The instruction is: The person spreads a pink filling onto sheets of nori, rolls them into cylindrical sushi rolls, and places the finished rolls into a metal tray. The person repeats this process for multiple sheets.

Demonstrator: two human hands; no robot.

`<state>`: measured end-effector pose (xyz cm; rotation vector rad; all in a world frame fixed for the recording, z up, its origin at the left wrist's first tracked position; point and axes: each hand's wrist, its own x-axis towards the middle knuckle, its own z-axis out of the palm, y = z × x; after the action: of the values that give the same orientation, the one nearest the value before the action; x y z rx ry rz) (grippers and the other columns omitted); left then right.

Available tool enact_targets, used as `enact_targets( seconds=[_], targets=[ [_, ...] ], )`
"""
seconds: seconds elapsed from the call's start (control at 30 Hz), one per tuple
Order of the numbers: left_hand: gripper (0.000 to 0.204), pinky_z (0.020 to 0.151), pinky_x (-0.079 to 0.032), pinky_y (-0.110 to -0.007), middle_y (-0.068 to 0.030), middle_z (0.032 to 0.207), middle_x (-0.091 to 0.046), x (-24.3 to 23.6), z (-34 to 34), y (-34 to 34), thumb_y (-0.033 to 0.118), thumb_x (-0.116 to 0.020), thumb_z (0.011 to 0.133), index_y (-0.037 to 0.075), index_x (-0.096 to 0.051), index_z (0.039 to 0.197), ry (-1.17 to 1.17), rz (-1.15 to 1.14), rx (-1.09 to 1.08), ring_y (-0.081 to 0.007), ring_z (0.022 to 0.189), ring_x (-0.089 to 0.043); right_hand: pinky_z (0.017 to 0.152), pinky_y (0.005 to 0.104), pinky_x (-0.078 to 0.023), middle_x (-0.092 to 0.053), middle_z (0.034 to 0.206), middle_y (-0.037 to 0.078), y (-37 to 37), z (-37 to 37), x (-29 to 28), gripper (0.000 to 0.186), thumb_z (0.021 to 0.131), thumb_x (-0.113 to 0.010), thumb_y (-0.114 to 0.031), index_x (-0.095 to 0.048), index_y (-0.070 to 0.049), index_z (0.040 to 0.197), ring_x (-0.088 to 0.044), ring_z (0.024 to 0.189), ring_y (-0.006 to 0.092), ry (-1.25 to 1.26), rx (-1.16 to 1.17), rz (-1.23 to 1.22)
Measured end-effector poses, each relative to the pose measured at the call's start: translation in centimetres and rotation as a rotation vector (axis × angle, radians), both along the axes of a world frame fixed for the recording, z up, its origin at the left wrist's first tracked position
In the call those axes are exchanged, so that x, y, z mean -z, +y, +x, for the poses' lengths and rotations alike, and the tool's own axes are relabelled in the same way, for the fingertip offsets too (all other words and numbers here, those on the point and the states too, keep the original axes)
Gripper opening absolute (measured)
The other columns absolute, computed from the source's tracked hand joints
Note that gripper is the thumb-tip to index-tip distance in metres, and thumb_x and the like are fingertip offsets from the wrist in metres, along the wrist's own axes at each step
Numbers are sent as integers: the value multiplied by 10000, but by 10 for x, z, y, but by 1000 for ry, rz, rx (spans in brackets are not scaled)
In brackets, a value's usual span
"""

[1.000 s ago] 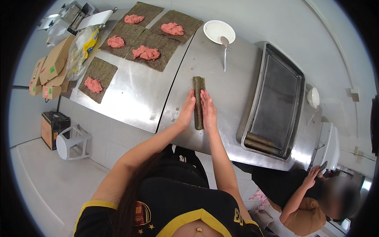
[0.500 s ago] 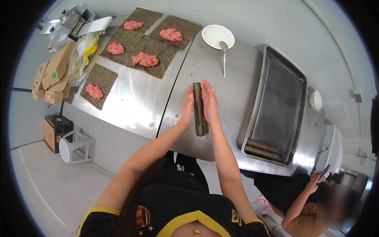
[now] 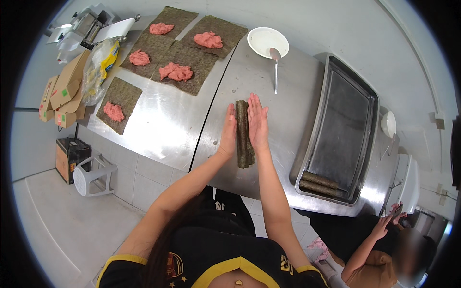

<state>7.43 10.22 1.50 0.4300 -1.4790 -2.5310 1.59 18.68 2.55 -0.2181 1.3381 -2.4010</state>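
Observation:
A dark green seaweed roll (image 3: 242, 137) lies lengthwise away from me on the steel table. My left hand (image 3: 228, 128) stands along its left side, palm inward and fingers stretched out. On the other side, my right hand (image 3: 258, 125) is flat and straight-fingered, tipped so that part of its palm shows. The roll lies between both hands, with a loose seaweed edge along its right side. Several seaweed sheets, such as the near left one (image 3: 130, 90), lie at left, each bearing pink minced paste (image 3: 176, 72).
A deep metal tray (image 3: 336, 139) at right holds seaweed rolls (image 3: 318, 185) at its near end. Beyond my hands are a white bowl (image 3: 261, 42) and a spoon (image 3: 275, 72). Cardboard boxes (image 3: 69, 89) stand far left. Another person (image 3: 365, 249) sits at lower right, holding a phone-like object.
My right hand has turned slightly outward, showing more palm. A little more of the roll's right edge is visible. The roll stays in nearly the same place.

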Motion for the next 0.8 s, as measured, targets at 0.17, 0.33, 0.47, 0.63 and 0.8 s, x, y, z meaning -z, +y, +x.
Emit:
enact_targets(
  seconds=[0.17,0.33,0.47,0.63,0.8],
  targets=[
    [711,1181,-67,-356,-155,1579,-44,0,-5,2,424,-308,1010,-16,-31,1494,28,33,19,-254,1464,-48,1182,370,-93,-159,1564,146,-9,-2,5,785,983,-216,-583,-139,11,1490,-106,1457,248,-53,-22,56],
    [690,1181,-72,-357,-152,1579,-49,5,-8,0,412,-302,1014,0,-35,1499,14,41,17,-242,1464,-56,1178,366,-112,-174,1561,146,-6,-12,6,805,976,-212,-599,-152,24,1483,-134,1453,247,-101,-80,20],
    [683,1181,-61,-366,-136,1583,-55,7,-7,-4,417,-305,1014,23,-41,1505,-11,27,3,-239,1465,-55,1175,366,-124,-214,1547,159,1,-15,2,824,972,-207,-611,-176,43,1471,-173,1444,262,-96,-12,29],
    [690,1179,-39,-383,-124,1586,-59,13,8,-11,434,-306,1011,33,-45,1508,-27,12,0,-236,1467,-40,1170,375,-152,-297,1500,197,14,-15,0,790,985,-248,-577,-204,55,1458,-237,1420,277,-127,57,185],
    [700,1178,-26,-381,-136,1584,-54,15,21,-2,433,-318,1007,28,-43,1508,5,53,4,-246,1467,-34,1169,380,-170,-303,1488,213,6,4,4,782,988,-282,-559,-198,62,1456,-246,1414,276,-113,53,219]
  ],
)
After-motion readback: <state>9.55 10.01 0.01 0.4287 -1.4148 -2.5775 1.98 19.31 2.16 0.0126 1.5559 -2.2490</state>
